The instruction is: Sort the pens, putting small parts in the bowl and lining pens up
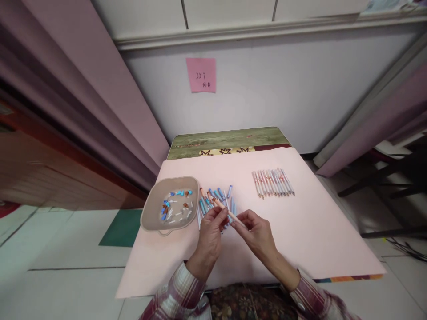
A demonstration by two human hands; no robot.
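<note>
Hands (pixel 258 231) hold peach pen (pixel 232 216) aslant, orange end (pixel 215 202) pointing forward-left.

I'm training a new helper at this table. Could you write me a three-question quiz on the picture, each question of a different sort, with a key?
1. Multiple choice: what do the left grip and the right grip both hold?
A) a cup
B) a pale pen
C) a spoon

2. True or false: in the picture, the tray is to the right of the row of pens.

3. Fill in the blank: the note on the wall is ____ in colour.

Key: 1. B. 2. False; the tray is to the left. 3. Pink.
</note>
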